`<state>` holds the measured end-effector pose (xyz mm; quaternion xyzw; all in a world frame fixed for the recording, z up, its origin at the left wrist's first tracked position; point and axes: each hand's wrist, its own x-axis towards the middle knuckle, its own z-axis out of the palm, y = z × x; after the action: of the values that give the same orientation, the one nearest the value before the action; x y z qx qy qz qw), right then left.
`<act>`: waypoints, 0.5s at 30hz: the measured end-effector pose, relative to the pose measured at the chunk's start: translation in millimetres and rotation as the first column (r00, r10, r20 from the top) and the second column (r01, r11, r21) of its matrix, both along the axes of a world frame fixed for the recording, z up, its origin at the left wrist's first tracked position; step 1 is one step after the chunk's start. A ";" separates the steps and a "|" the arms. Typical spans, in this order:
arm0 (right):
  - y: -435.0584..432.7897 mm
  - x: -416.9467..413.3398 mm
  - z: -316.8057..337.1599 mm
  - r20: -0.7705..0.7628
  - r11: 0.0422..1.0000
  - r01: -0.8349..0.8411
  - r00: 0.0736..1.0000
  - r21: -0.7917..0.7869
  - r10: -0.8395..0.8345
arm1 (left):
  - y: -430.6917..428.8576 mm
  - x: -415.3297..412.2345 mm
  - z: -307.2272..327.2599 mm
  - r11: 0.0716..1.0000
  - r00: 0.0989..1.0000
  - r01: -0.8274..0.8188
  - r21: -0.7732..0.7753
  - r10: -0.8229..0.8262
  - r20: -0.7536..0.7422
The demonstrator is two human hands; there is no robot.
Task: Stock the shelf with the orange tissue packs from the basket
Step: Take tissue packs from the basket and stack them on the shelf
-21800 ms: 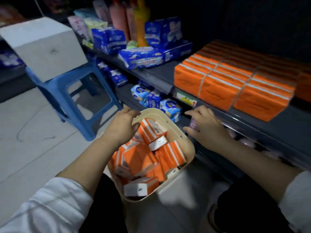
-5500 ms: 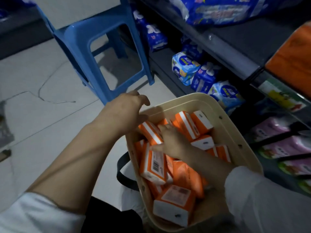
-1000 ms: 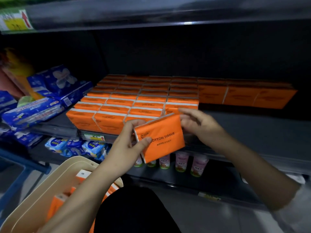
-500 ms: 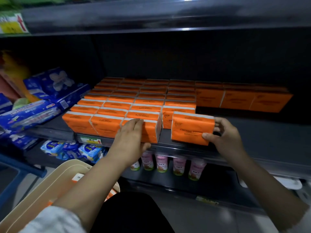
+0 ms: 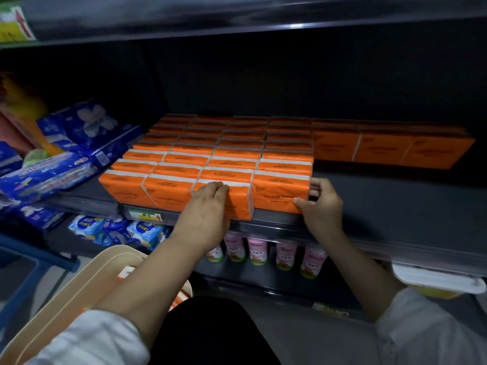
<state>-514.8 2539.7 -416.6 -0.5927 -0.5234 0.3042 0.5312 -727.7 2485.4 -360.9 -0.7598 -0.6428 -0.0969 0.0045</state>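
Head view, nearest first: the basket (image 5: 87, 280) sits low on the left with some leftover packs (image 5: 179, 300) inside, so stocking looks unfinished. The left hand (image 5: 208, 204) lies against a neighbouring pack (image 5: 241, 206), fingers hooked over its top, likely bracing the row. The right hand (image 5: 320, 204) pinches the end pack (image 5: 279, 193) by its right end, squaring it at the front edge of the shelf (image 5: 395, 201). Full rows (image 5: 237, 143) run back behind.
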 end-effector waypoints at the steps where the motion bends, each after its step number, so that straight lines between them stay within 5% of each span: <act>1: 0.3 1.4 -0.6 0.014 1.000 -0.012 1.000 0.001 0.012 | 0.1 -0.4 -0.3 1.000 1.000 0.002 -0.005 -0.002 -0.009; 15: -54.9 4.0 24.2 0.336 0.991 -0.015 0.941 0.129 -0.029 | -70.4 -83.6 21.2 0.983 0.959 -0.019 0.180 0.069 -0.274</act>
<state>-510.8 2484.8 -392.4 -0.6020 -0.6232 0.1616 0.4724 -811.2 2415.0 -339.7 -0.7481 -0.6413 -0.0451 0.1643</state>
